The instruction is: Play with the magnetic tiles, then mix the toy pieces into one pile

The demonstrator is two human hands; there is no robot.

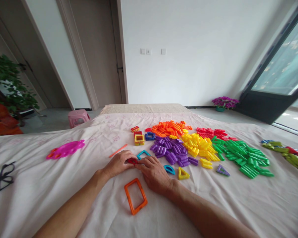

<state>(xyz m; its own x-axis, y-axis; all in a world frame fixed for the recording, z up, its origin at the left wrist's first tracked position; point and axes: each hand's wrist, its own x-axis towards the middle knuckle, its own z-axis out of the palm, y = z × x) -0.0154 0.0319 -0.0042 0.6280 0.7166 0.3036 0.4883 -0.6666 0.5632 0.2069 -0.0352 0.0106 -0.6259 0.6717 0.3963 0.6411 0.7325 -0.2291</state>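
Note:
Both hands meet above the cloth around a small red piece [132, 161], mostly hidden by fingers, so its full shape cannot be made out. My left hand [119, 162] pinches it from the left, fingers curled. From the right, the fingertips of my right hand [155, 173] close on it. Just beyond the hands lies a light-blue square magnetic tile frame [140, 152]. Nearer to me is an orange rectangular tile frame [139, 207]. To the right of my right hand are a blue half-round tile [172, 169] and a yellow triangle tile [183, 177].
Piles of purple [170, 148], orange [169, 128], yellow [200, 145] and green [248, 153] plastic pieces cover the right side. Stacked square tiles [139, 140] stand behind the hands. An orange stick [118, 150], a magenta palette [68, 148] and black glasses [5, 177] lie left.

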